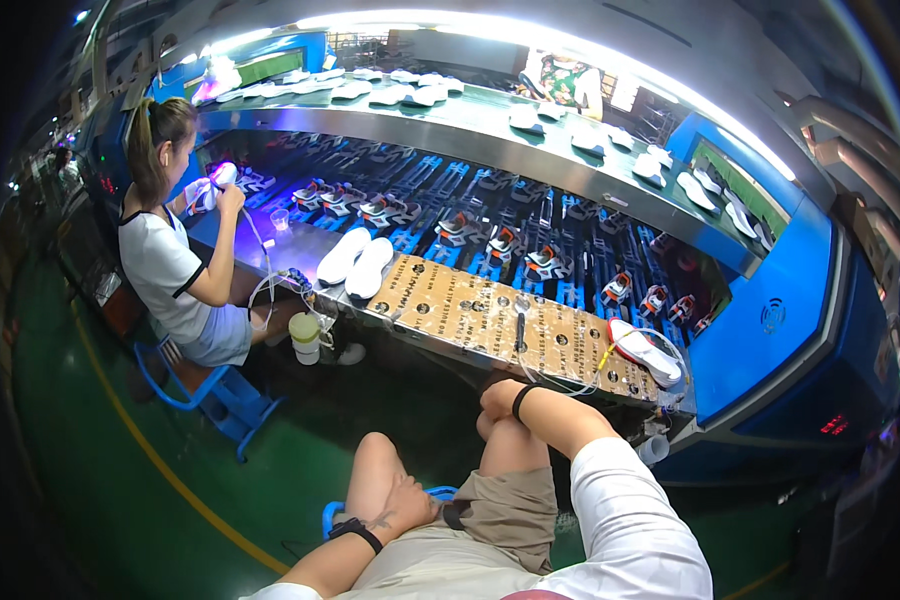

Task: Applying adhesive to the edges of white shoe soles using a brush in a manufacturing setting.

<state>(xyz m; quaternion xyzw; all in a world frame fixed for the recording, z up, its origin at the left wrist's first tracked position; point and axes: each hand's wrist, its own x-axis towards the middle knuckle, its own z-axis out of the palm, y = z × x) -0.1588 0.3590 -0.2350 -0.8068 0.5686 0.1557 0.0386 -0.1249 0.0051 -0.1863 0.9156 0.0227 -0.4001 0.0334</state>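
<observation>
My left hand (408, 502) lies on my left thigh, fingers stretched out and holding nothing visible. Over my right knee bends my right hand (494, 396), its fingers mostly hidden, so its grip cannot be told. The nearest work surface is a bench edge covered with printed brown cardboard (450, 310). On it lies a dark, slim brush-like tool (521, 325), upright to my view. A white shoe (650, 358) with red trim rests at the right end, beside a thin clear tube with a yellow fitting (605, 356). Two white shoes (355, 262) stand at the cardboard's left end.
Behind the bench runs a machine bed with several orange-and-grey shoe clamps (503, 242). Above it, a conveyor belt (480, 112) carries several white shoes. At left, a co-worker (175, 220) sits on a blue stool (220, 395), holding a shoe. A lidded pale container (305, 338) hangs near the bench.
</observation>
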